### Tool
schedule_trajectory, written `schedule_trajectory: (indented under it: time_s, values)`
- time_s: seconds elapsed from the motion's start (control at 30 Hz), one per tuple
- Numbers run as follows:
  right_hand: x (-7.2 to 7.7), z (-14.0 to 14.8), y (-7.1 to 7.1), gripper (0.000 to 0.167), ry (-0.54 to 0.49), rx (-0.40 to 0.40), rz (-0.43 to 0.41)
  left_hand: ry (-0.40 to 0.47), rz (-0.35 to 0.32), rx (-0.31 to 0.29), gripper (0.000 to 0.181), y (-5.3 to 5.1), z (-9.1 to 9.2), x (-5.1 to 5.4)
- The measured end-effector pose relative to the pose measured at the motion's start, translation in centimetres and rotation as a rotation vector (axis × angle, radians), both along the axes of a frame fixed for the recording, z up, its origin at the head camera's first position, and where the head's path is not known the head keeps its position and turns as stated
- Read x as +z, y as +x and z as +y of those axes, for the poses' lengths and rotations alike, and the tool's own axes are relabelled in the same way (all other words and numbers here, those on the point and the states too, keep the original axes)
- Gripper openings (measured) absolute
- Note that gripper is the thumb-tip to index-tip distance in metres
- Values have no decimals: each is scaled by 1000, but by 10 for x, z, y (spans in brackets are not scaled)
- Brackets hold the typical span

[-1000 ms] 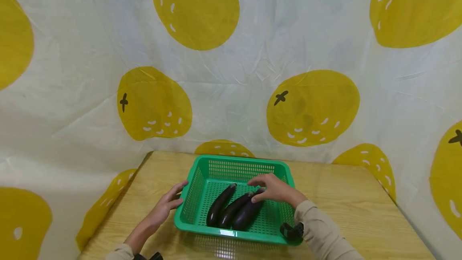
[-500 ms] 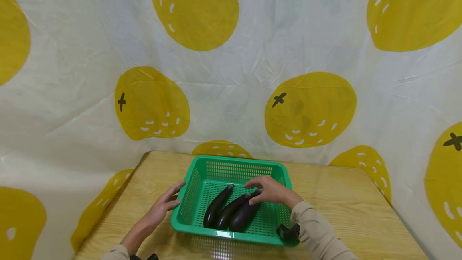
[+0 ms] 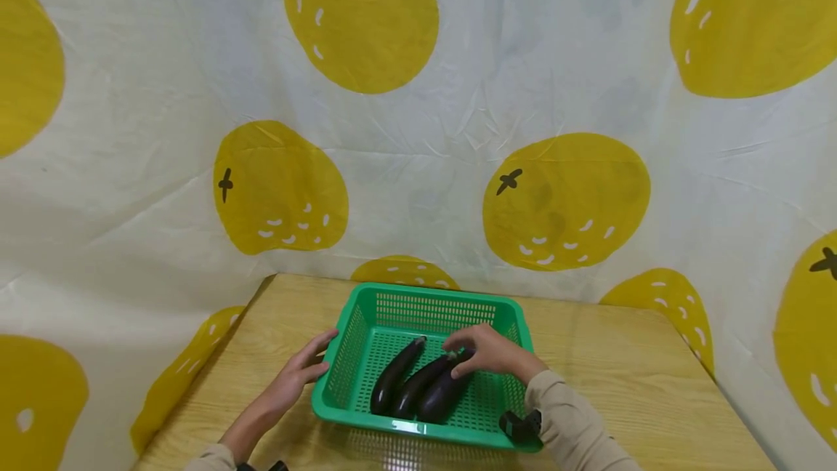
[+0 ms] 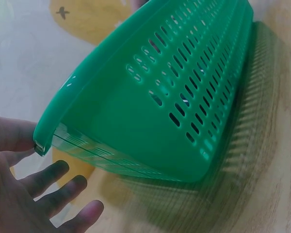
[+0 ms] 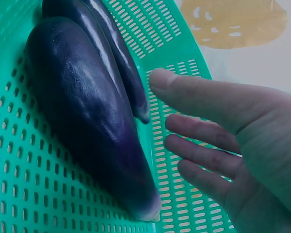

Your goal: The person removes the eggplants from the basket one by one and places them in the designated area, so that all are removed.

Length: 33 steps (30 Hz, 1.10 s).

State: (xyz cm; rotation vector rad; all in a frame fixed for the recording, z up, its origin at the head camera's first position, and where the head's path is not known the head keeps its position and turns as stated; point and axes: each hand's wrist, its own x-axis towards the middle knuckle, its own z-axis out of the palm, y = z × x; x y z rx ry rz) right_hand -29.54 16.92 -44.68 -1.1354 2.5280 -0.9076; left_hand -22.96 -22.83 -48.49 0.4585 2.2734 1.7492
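Observation:
Three dark purple eggplants lie side by side in a green plastic basket point(image 3: 418, 288), tilted the same way: a left one point(image 3: 394, 378), a middle one point(image 3: 415, 389) and a right one point(image 3: 441, 400). Over the stem end of the right eggplant hovers my right hand point(image 3: 490, 349), fingers bent loosely. In the right wrist view a gap shows between that hand point(image 5: 223, 131) and the eggplants, so it holds nothing. My left hand point(image 3: 294, 378) is at the basket's left side. One digit touches the rim in the left wrist view, while the other fingers point(image 4: 63, 194) spread below it.
The basket stands on a light wooden table point(image 3: 608, 362). Behind and at the sides hangs a white cloth point(image 3: 418, 195) printed with yellow fruit. A black wrist device point(image 3: 521, 425) on the right arm overlaps the basket's near right corner.
The head view shifts slightly. My right hand sits a touch lower over the right eggplant; the left hand, basket and eggplants stay nearly as they were.

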Motion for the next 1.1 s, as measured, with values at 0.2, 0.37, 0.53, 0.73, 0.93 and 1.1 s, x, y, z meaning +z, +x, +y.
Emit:
schedule_trajectory:
  time_s: [0.2, 0.37, 0.53, 0.73, 0.93, 1.1]
  values:
    - [-2, 0, 0, 39, 24, 15, 1, -2, 1, 0, 64, 0, 0, -1]
    - [-3, -1, 0, 39, 53, 16, -32, -6, 3, 7, 64, 1, 0, -1]
    - [-1, -4, 0, 38, 88, 19, -52, -14, 7, 15, 64, 1, 1, -2]
    - [-3, -6, -2, 34, 114, 33, -58, -16, 9, 11, 65, 1, 0, -3]
    - [-4, -7, -5, 32, 131, 50, -109, 4, -10, 7, 65, -1, 0, -4]
    - [-5, -8, -5, 32, 186, 42, -120, -1, -7, 7, 65, -2, 0, -4]
